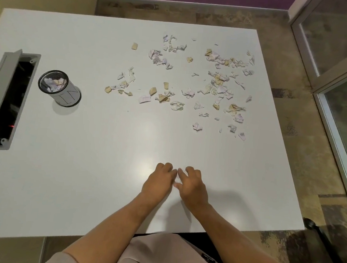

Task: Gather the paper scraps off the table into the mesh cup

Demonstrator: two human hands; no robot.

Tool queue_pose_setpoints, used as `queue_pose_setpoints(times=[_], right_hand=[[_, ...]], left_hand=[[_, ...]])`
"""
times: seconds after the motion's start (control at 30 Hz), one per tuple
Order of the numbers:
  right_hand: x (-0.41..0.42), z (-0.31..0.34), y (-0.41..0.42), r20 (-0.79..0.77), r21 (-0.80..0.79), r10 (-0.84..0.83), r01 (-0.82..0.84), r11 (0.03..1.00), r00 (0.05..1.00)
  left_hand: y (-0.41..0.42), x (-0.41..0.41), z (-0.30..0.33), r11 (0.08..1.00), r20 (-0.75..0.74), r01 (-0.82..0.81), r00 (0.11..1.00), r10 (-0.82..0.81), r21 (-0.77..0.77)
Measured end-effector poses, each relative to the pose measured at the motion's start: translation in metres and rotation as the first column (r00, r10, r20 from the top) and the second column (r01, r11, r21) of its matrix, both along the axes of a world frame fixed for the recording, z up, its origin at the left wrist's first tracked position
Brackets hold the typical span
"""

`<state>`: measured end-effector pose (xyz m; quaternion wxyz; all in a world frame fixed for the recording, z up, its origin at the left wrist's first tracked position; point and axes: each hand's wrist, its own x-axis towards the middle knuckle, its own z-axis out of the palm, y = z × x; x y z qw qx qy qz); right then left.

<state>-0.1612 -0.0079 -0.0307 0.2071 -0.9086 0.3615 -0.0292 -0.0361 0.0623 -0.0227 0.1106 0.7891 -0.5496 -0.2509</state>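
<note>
— Right, where are the hands?
— Near edge of the white rectangular table (83, 176): left hand (158, 181) and right hand (192, 186) together, fingers curled, fingertips meeting over a small white scrap; whether it is gripped, I cannot tell.
— And the cup?
— Black mesh cup (58, 87), far left, upright, partly filled with crumpled paper. Torn white and tan paper scraps (213, 82) lie scattered across the far right.

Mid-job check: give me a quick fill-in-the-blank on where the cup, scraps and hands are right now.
1. The round black mesh cup already holds some paper ____.
2. The cup stands on the white table beside a grey ____ hatch.
3. Most torn paper scraps lie on the table's far ____ side.
4. The left hand and right hand are close ____ near the table's front edge.

Missing: scraps; open; right; together
</note>
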Motion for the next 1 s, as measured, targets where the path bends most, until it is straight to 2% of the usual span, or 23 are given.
queue_pose_setpoints(times=[0.1, 0.2, 0.37, 0.5, 0.6, 0.63, 0.7, 0.77, 0.83, 0.9, 1.0], right_hand=[[0.0, -0.008, 0.005, 0.047, 0.027, -0.025, 0.024, 0.999, 0.999], [-0.001, -0.01, 0.008, 0.074, -0.014, -0.055, 0.056, 0.998, 0.996], [0.001, -0.003, 0.005, 0.122, -0.074, 0.015, -0.006, 0.997, 0.992], [0.002, -0.005, 0.001, 0.143, -0.097, 0.009, 0.005, 0.995, 0.99], [0.004, -0.01, -0.001, 0.144, 0.021, -0.088, 0.086, 0.996, 0.986], [0.006, -0.009, -0.003, 0.165, 0.115, -0.165, 0.147, 0.982, 0.972], [0.012, -0.001, -0.007, 0.151, 0.365, -0.359, 0.286, 0.886, 0.921], [0.014, 0.011, -0.012, 0.036, 0.584, -0.513, 0.398, 0.707, 0.858], [0.012, 0.017, -0.015, -0.034, 0.726, -0.619, 0.444, 0.524, 0.785], [0.014, 0.019, -0.017, -0.036, 0.838, -0.702, 0.404, 0.366, 0.711], [0.027, 0.027, -0.019, -0.036, 0.932, -0.782, 0.304, 0.199, 0.622]], left_hand=[[0.002, -0.001, 0.0, 1.0, 0.022, -0.002, 1.0, 0.003, -0.013], [0.004, -0.003, 0.003, 0.999, 0.07, 0.009, 0.997, -0.011, 0.037], [0.0, -0.005, 0.012, 0.995, 0.13, 0.056, 0.989, -0.066, 0.079], [-0.002, -0.003, 0.016, 0.993, 0.144, 0.064, 0.986, -0.078, 0.103], [-0.002, -0.001, 0.014, 0.989, 0.107, 0.049, 0.992, -0.064, 0.136], [-0.003, 0.001, 0.012, 0.991, 0.08, 0.021, 0.996, -0.032, 0.134], [-0.002, 0.006, 0.007, 0.988, -0.058, -0.122, 0.99, 0.127, 0.091], [0.0, 0.013, 0.008, 0.946, -0.247, -0.313, 0.913, 0.324, 0.084], [0.006, 0.02, 0.015, 0.875, -0.396, -0.469, 0.786, 0.474, 0.117], [0.013, 0.03, 0.021, 0.782, -0.519, -0.602, 0.623, 0.586, 0.16], [0.022, 0.052, 0.028, 0.631, -0.67, -0.737, 0.343, 0.658, 0.242]])
